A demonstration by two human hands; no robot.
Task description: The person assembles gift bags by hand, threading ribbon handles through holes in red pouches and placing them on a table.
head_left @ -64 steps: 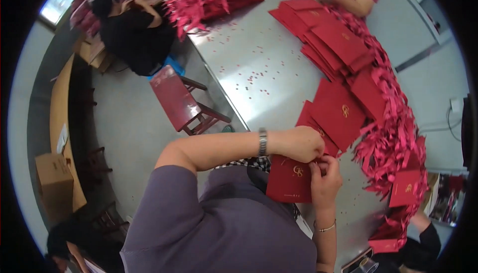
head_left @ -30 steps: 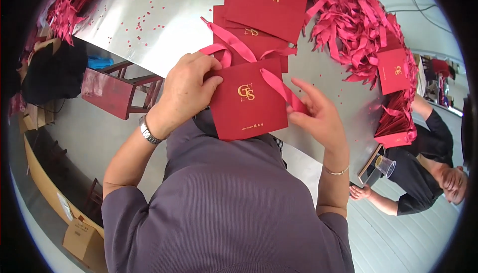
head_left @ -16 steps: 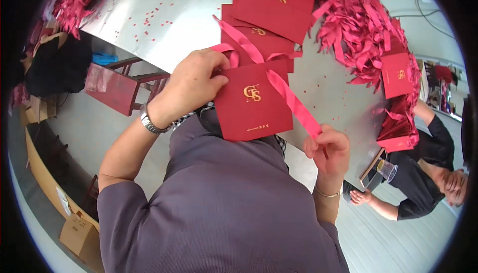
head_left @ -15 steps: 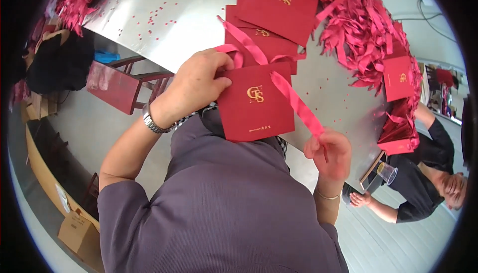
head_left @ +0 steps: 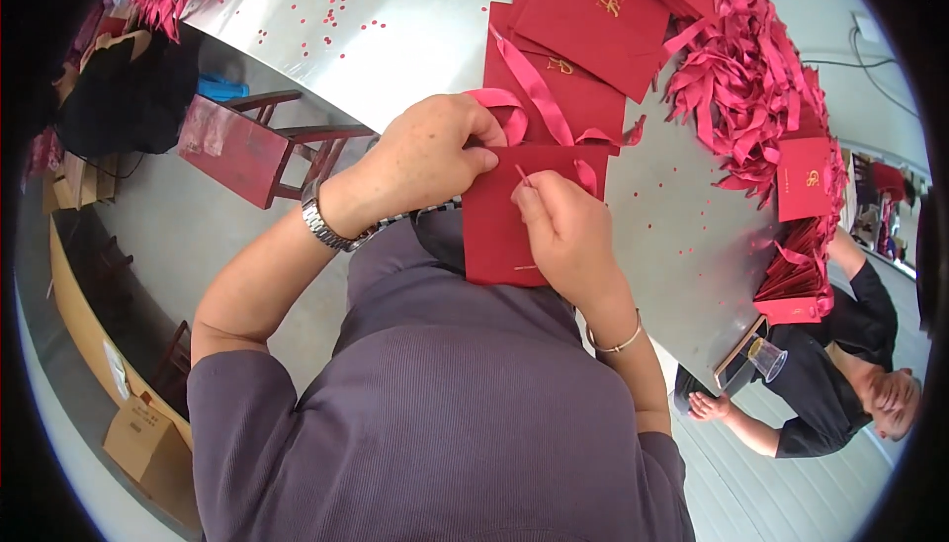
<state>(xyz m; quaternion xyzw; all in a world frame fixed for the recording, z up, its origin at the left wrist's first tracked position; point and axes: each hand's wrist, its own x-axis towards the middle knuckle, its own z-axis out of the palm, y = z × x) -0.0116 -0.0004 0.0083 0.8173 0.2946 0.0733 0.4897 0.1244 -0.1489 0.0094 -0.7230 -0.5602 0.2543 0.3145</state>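
A flat red paper gift bag (head_left: 494, 241) held at the table's near edge, its pink ribbon (head_left: 585, 177) seemingly part-fitted.
The left hand (head_left: 430, 152) pinches the bag's upper edge at its 11 o'clock corner, thumb in front; the right hand (head_left: 571, 231), fingertips closed narrowly, grips a thin ribbon tip (head_left: 521, 174) over the bag's front. Ribbon shows at the bag's 1 o'clock corner and looks attached there, but its run behind the right hand is hidden. The pinched tip appears loose, so that end seems not yet fixed; the thumb masks the other corner. Further flat red bags (head_left: 593, 23) overlap at 1 o'clock on the metal table (head_left: 410, 48), and a thick heap of pink ribbons (head_left: 736, 87) lies at 2 o'clock, apparently fitted already.
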